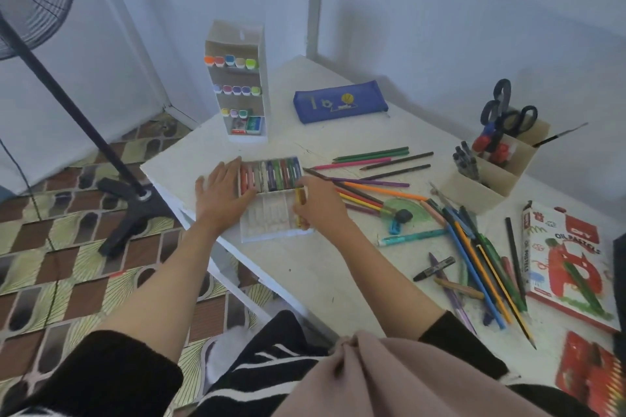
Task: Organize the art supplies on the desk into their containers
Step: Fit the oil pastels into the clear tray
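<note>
Plastic pastel tray [267,218] lies near the desk's [321,267] left front edge. Upper row filled with oil pastels [271,174] side by side; lower row mostly bare slots. Yellow pastel [298,201] sits at the lower row's right end, pinched in the curled fingers of the right hand [321,206]. Left hand [222,189] lies flat, fingers straight, against the tray's left side. Loose coloured pencils [369,179] spread just right of the tray, a green protractor [406,211] beyond them. Oil pastels box [569,264] lies far right. Marker rack [238,85] stands upright behind the tray; blue pencil case [340,105] lies beside it.
</note>
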